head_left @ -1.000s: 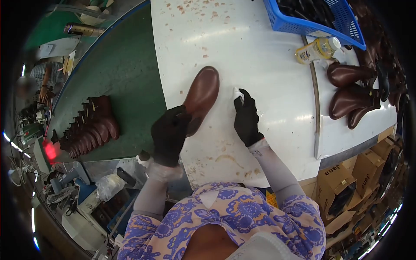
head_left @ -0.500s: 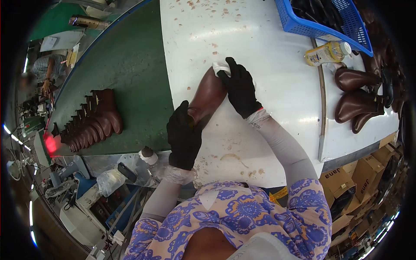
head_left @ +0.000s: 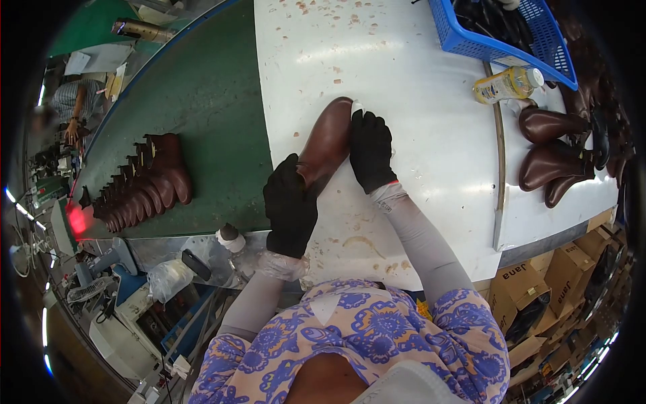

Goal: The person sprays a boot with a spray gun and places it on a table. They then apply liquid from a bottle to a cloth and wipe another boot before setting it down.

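Note:
A brown leather boot (head_left: 328,138) lies over the white tabletop, its rounded toe pointing away from me. My left hand (head_left: 291,205), in a black glove, is closed around the boot's ankle end. On the boot's right side, near the toe, is my right hand (head_left: 371,151), also gloved in black. Its fingers are closed on a small white cloth (head_left: 357,106), which pokes out past the fingertips against the toe edge. Most of the cloth is hidden by the glove.
Several brown boots (head_left: 151,188) stand in a row on the green belt (head_left: 215,101) to the left. At right, more brown boots (head_left: 548,165) lie near a yellow-labelled bottle (head_left: 506,85) and a blue basket (head_left: 501,47). Cardboard boxes (head_left: 521,286) sit below. A co-worker's arm (head_left: 75,116) shows far left.
My right hand has shifted from the top of the toe to its right side with the white cloth, uncovering the toe. My left hand keeps hold of the boot.

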Motion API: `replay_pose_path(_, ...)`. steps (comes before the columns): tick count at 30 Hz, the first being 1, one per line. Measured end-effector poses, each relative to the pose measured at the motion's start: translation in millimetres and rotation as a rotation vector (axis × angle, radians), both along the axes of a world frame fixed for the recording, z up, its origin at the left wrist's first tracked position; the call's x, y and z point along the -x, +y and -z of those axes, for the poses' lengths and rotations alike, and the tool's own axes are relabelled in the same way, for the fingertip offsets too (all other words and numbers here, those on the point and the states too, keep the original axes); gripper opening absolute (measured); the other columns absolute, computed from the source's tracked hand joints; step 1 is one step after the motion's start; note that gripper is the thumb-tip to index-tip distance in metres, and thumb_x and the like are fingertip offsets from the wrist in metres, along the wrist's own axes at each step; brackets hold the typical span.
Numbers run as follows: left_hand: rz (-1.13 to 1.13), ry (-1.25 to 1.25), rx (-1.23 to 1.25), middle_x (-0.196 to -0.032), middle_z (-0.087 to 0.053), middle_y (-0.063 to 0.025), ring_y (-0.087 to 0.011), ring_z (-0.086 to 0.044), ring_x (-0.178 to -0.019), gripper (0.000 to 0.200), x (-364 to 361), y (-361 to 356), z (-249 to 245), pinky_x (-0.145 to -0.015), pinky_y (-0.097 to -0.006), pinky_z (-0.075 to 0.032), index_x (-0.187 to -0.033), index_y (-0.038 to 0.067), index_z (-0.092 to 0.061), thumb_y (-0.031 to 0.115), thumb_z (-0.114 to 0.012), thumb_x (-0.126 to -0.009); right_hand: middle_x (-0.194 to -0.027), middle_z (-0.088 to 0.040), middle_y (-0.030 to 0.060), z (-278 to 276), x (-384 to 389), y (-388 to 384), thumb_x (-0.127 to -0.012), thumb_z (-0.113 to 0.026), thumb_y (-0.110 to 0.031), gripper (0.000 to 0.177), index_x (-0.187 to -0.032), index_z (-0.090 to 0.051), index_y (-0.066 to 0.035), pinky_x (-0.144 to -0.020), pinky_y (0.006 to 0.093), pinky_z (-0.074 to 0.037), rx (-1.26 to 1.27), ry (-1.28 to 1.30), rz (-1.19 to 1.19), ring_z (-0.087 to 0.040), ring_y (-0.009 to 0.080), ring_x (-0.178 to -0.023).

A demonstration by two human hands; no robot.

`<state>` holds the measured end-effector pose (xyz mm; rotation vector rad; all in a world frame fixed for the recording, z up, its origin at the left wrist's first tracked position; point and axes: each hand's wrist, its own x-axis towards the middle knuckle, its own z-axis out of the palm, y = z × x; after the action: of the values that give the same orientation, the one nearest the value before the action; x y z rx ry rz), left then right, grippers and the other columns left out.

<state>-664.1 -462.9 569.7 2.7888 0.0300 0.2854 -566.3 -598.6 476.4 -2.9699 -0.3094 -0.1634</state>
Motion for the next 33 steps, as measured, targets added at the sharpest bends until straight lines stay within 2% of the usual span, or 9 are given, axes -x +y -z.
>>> replay_pose_path(3, 0.007, 0.001, 0.002, -0.114, -0.056, -0.0176, -0.0357, -0.054, -0.102, 0.063, 1, 1, 2, -0.087, -0.0433, -0.044, -0.125, 0.002, -0.046, 0.015, -0.075, -0.071, -0.084, -0.050, 0.0067, -2, 22, -17, -0.079, -0.053, -0.007, 0.030, -0.109, -0.053, -0.006, -0.068, 0.0349, -0.042, -0.012, -0.030, -0.048, -0.051, 0.0220, -0.077)
replay_pose_path(6, -0.002, 0.043, 0.009, -0.115, -0.055, -0.0186, -0.0362, -0.054, -0.102, 0.066, 0, 2, 0, -0.086, -0.0440, -0.044, -0.127, 0.001, -0.045, 0.020, -0.075, -0.072, -0.099, -0.058, 0.0138, 14, 50, -64, -0.077, -0.048, 0.002, 0.034, -0.106, -0.062, -0.009, -0.081, 0.0410, -0.043, -0.471, -0.131, -0.136, -0.054, 0.0297, -0.094)
replay_pose_path(10, -0.015, -0.015, 0.026, -0.112, -0.057, -0.0182, -0.0348, -0.055, -0.097, 0.065, 2, 2, -8, -0.084, -0.0427, -0.043, -0.129, 0.000, -0.043, 0.021, -0.073, -0.074, -0.114, -0.055, 0.0188, -52, 49, -137, -0.079, -0.046, 0.001, 0.039, -0.115, -0.060, -0.007, -0.091, 0.0424, -0.042, -0.435, -0.266, 0.047, -0.051, 0.0342, -0.106)
replay_pose_path(16, -0.010, -0.054, 0.113, -0.129, -0.046, -0.0201, -0.0360, -0.047, -0.116, 0.073, 27, 10, -21, -0.096, -0.0438, -0.037, -0.134, 0.001, -0.038, 0.019, -0.073, -0.074, -0.128, -0.047, 0.0209, -87, 47, -204, -0.087, -0.055, -0.014, 0.034, -0.120, -0.056, -0.008, -0.098, 0.0466, -0.036, -0.126, -0.249, 0.387, -0.041, 0.0403, -0.120)
replay_pose_path(18, -0.024, -0.048, 0.083, -0.133, -0.043, -0.0204, -0.0357, -0.043, -0.121, 0.075, 39, 12, -29, -0.099, -0.0433, -0.036, -0.135, 0.000, -0.036, 0.024, -0.074, -0.075, -0.135, -0.044, 0.0179, -76, 63, -225, -0.085, -0.063, -0.027, 0.034, -0.116, -0.060, -0.013, -0.102, 0.0529, -0.029, 0.333, 0.161, 0.220, -0.036, 0.0400, -0.127)
replay_pose_path(23, -0.133, -0.068, 0.103, -0.135, -0.041, -0.0205, -0.0357, -0.040, -0.125, 0.075, 76, 26, -38, -0.102, -0.0438, -0.033, -0.136, 0.001, -0.035, 0.019, -0.074, -0.074, -0.123, -0.058, 0.0116, -83, 64, -192, -0.080, -0.070, -0.034, 0.030, -0.103, -0.066, -0.016, -0.104, 0.0508, -0.028, -0.027, -0.173, 0.188, -0.050, 0.0301, -0.118)
replay_pose_path(25, -0.204, -0.072, 0.152, -0.136, -0.040, -0.0203, -0.0361, -0.039, -0.126, 0.074, 93, 31, -36, -0.103, -0.0443, -0.032, -0.136, 0.003, -0.036, 0.015, -0.073, -0.074, -0.127, -0.055, 0.0097, -89, 62, -146, -0.076, -0.075, -0.022, 0.047, -0.118, -0.059, -0.010, -0.104, 0.0405, -0.032, -0.404, -0.224, 0.009, -0.046, 0.0272, -0.122)
replay_pose_path(27, -0.248, -0.039, 0.140, -0.136, -0.040, -0.0202, -0.0362, -0.039, -0.126, 0.074, 112, 34, -40, -0.103, -0.0445, -0.032, -0.136, 0.003, -0.036, 0.015, -0.073, -0.074, -0.135, -0.047, 0.0113, -100, 62, -97, -0.073, -0.075, -0.023, 0.073, -0.136, -0.042, -0.009, -0.109, 0.0424, -0.026, -0.527, -0.085, -0.209, -0.039, 0.0283, -0.128)
replay_pose_path(33, -0.395, 0.066, 0.117, -0.135, -0.043, -0.0200, -0.0348, -0.039, -0.127, 0.075, 162, 36, -37, -0.106, -0.0413, -0.030, -0.137, -0.001, -0.034, 0.014, -0.073, -0.074, -0.140, -0.038, 0.0145, -128, 72, 13, -0.065, -0.078, -0.023, 0.092, -0.142, -0.030, -0.008, -0.107, 0.0562, -0.022, -0.390, 0.158, -0.881, -0.035, 0.0383, -0.128)
